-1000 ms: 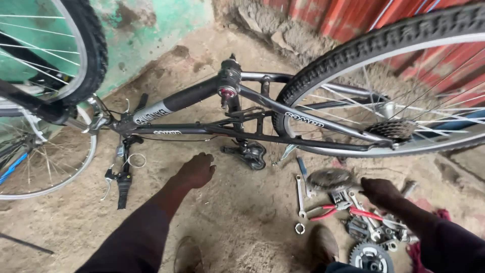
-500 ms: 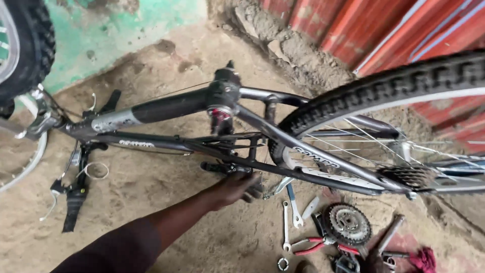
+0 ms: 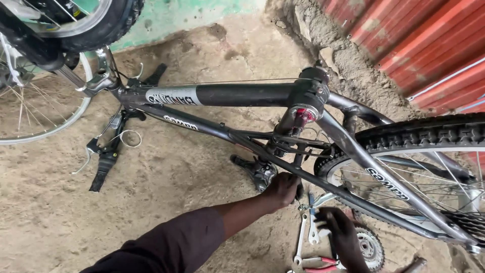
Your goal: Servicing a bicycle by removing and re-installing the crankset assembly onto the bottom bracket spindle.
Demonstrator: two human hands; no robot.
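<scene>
Grey and black metal bicycle frame (image 3: 227,96), upside down on the sandy dirt floor (image 3: 177,177), handlebar end toward the left, rear end toward the right. Black knobby rear tyre (image 3: 429,134) on a spoked silver rim at the right, front wheel with silver rim (image 3: 45,108) at the left, a second black tyre (image 3: 108,23) of another bicycle at the upper left. Black handlebar grip and silver brake lever (image 3: 101,156) resting on the dirt below the head of the frame.

Left hand (image 3: 283,188), in a dark long sleeve (image 3: 166,245), reaching in from the lower edge up to the bottom bracket, fingers curled just beside the black pedal (image 3: 257,172) and under the lower frame tube; whether closed on the crank itself cannot be told, the tube hiding the fingertips.

Right hand (image 3: 343,232) low at the right, fingers bent down over the tools on the ground, near the silver open-ended spanners (image 3: 305,235); grip on any one tool not clear. Toothed silver sprocket (image 3: 371,247) just beside that hand, red-handled pliers (image 3: 318,263) below it at the picture's edge.

Green painted wall (image 3: 202,15) behind, red corrugated metal sheet (image 3: 404,45) at the upper right.
</scene>
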